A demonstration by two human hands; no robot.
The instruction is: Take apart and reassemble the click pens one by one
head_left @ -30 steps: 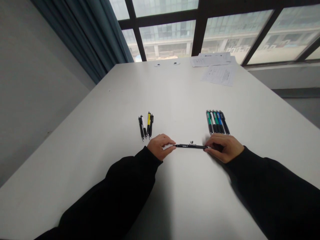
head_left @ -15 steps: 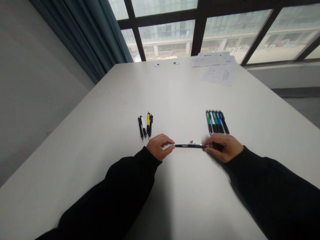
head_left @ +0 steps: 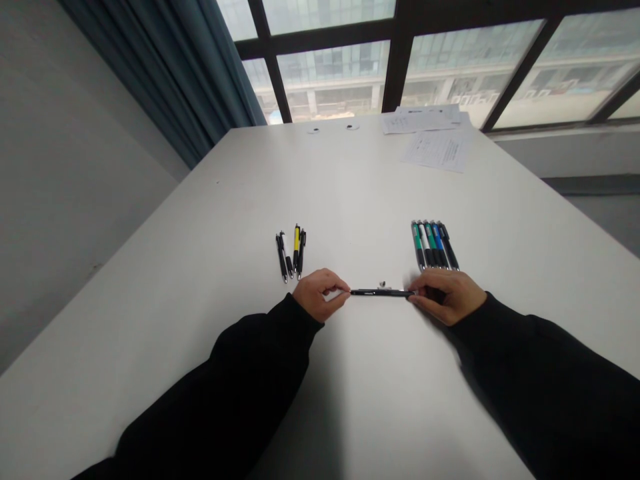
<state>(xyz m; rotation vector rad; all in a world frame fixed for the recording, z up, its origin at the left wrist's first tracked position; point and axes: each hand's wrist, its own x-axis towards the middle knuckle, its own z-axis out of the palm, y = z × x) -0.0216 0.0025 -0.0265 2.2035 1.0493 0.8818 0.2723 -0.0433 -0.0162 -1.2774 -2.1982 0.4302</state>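
A black pen (head_left: 380, 293) runs crosswise between my two hands, low over the table. Thumb and fingers of my left hand (head_left: 321, 294) pinch its left end. At the other end, my right hand (head_left: 447, 295) closes on the tip, which its fingers partly hide. Just beyond the pen's middle lie a few tiny parts (head_left: 383, 285), too small to name. Several pens (head_left: 291, 253) in black, white and yellow lie past my left hand. Beyond my right hand, a neat row of pens (head_left: 434, 245) with green, white, blue and black barrels lies side by side.
The white table (head_left: 350, 193) stretches to the window (head_left: 333, 73). Printed papers (head_left: 434, 148) lie at its far right corner, and two round cable-hole covers (head_left: 353, 127) sit along the far edge. A blue curtain (head_left: 175, 67) hangs at the left.
Almost nothing differs. The pen has turned very slightly about its length, and both hands keep their places at its ends.
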